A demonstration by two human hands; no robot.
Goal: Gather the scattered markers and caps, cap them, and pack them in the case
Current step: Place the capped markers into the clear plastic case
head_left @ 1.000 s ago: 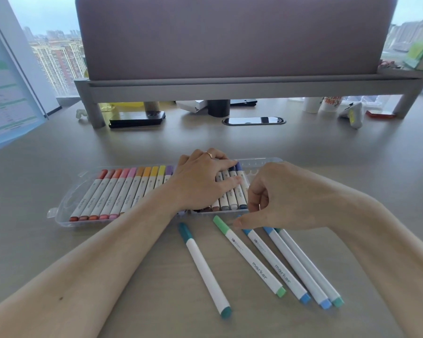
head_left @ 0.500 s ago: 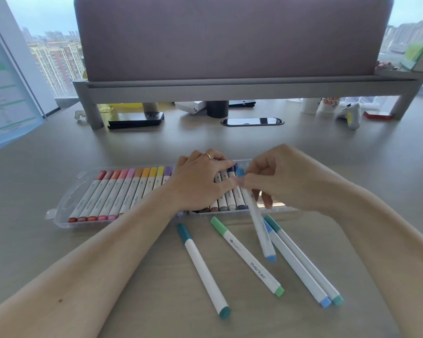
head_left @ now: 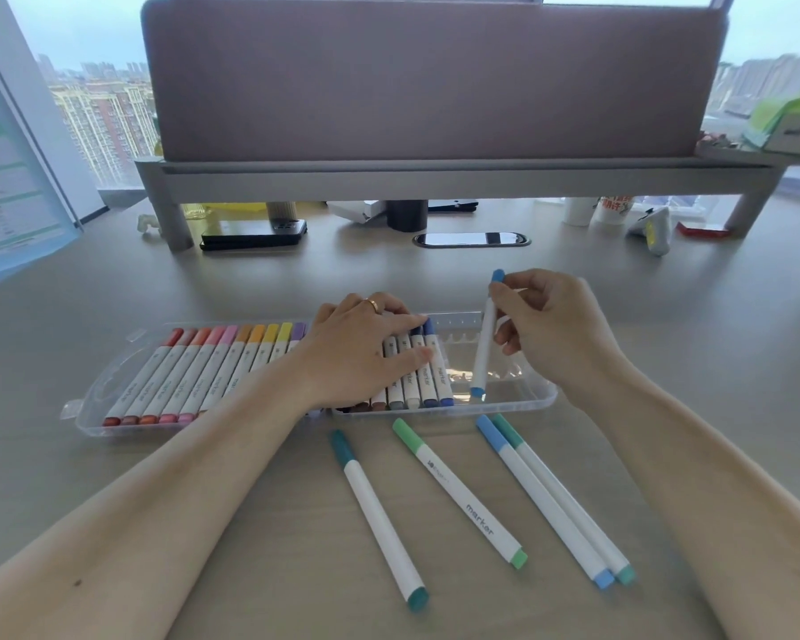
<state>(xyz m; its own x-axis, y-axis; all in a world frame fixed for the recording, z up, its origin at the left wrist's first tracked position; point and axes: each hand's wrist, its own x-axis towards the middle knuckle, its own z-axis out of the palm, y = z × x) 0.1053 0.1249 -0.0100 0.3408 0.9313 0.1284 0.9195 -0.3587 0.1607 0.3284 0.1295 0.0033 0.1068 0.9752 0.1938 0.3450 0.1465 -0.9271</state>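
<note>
Marker [head_left: 485, 348], a slim white barrel with blue caps, runs 12 to 6, lower cap in the clear plastic case [head_left: 542, 400] at 3 o'clock. Our right hand [head_left: 557, 337] pinches it; our left hand [head_left: 359, 358] lies flat, fingers straight, on the packed row [head_left: 195, 381].

Clear glossy plastic marker case [head_left: 539, 399]; smooth white plastic-looking marker barrels [head_left: 379, 515]; matt wood-grain laminate desk [head_left: 296, 570]; mauve fabric divider panel [head_left: 426, 80].

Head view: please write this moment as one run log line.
left hand: rests on markers in case | right hand: holds blue marker over case | table: four loose markers
</note>
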